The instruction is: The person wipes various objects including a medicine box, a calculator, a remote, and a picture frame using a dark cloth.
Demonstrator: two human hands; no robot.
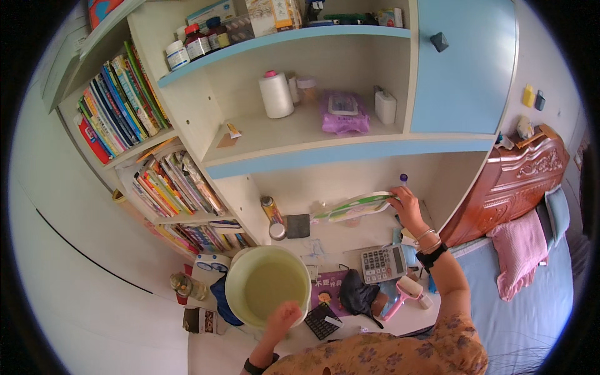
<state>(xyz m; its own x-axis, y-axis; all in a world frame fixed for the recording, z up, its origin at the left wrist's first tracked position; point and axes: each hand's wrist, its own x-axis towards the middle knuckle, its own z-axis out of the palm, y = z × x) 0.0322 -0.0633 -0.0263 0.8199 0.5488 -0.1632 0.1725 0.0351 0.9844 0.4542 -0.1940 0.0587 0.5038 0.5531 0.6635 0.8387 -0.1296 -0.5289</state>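
Observation:
My right hand (404, 204) grips the right end of a thin green and white printed board (358, 207), held tilted inside the desk's lower shelf opening. A purple-capped bottle (403, 179) stands just behind this hand. My left hand (283, 317) is curled into a fist over the near rim of a pale green plastic bucket (231, 287), with nothing seen in it. Cloudy liquid (274, 283), seemingly water, lies in the bucket. Left of the board are a dark square pad (298, 226), a spray can (272, 209) and a round lidded jar (277, 231).
Beside the bucket lie a purple book (328, 287), a calculator (383, 264), a black pouch (356, 293), a pink lint roller (404, 291) and a black grid tray (321, 321). A glass jar (187, 285) is at left. Shelves hold books (126, 101), thread (276, 95) and wipes (344, 115). A bed (515, 323) is at right.

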